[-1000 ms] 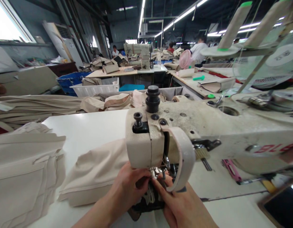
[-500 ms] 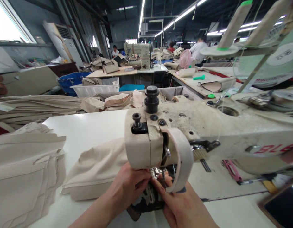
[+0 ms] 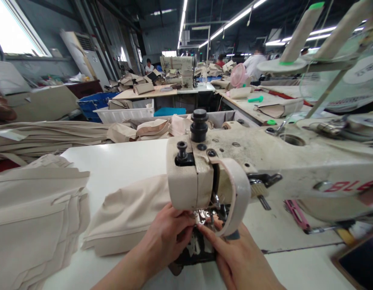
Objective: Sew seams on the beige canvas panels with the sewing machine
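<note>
My left hand (image 3: 166, 231) is closed, with thumb and fingers pinched together beside the presser foot (image 3: 201, 216) of a sewing machine (image 3: 265, 157). What it pinches is hidden. A beige fabric piece (image 3: 128, 209) with a stitched seam lies just behind this hand and runs up to the machine head. On the other side, my right hand (image 3: 237, 249) reaches under the curved pale guard (image 3: 237, 193). Its index finger is stretched toward the presser foot, apart from the thumb. Dark metal shows between the hands below the needle area.
Stacked beige fabric panels (image 3: 32, 217) lie at the left. Long beige strips (image 3: 53, 131) are piled behind them. A pink-handled tool (image 3: 297, 215) rests on the machine bed, and a dark screen (image 3: 361, 257) is at lower right. Thread cones (image 3: 303, 34) stand above. Other people work farther back.
The whole view has shifted slightly, so the machine and hands appear a little farther right. Both hands stay at the presser foot; their grip looks much the same.
</note>
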### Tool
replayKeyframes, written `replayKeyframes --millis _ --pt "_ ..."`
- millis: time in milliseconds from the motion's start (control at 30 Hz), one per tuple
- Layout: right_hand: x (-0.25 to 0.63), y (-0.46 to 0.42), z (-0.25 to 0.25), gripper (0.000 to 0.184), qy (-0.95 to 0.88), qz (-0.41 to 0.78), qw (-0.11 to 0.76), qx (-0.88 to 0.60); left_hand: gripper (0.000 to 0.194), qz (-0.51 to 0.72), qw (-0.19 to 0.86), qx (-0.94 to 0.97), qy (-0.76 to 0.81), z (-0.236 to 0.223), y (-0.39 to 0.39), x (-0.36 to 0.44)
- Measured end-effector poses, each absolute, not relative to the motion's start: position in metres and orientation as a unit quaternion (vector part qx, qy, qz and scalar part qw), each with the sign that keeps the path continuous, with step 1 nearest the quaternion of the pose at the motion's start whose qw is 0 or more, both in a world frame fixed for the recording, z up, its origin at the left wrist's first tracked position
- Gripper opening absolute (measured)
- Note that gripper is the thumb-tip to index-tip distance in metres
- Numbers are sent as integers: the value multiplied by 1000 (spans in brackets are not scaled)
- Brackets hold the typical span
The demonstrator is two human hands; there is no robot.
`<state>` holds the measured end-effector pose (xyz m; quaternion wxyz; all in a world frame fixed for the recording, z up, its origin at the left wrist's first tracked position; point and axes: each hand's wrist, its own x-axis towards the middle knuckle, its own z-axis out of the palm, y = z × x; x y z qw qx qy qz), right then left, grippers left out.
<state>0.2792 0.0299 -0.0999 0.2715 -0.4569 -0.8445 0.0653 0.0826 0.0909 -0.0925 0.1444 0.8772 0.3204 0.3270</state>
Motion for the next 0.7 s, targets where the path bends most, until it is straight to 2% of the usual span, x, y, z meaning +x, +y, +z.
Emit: replayKeyframes --millis 233,500,700 --pt "287 31 -100 50 -834 72 291 -463 16 374 182 848 329 -97 90 84" --pt "284 33 -106 51 -850 86 248 -457 19 381 177 840 344 -101 89 84" --pt "284 38 -99 60 -851 51 249 -459 19 385 186 829 360 -104 90 85"
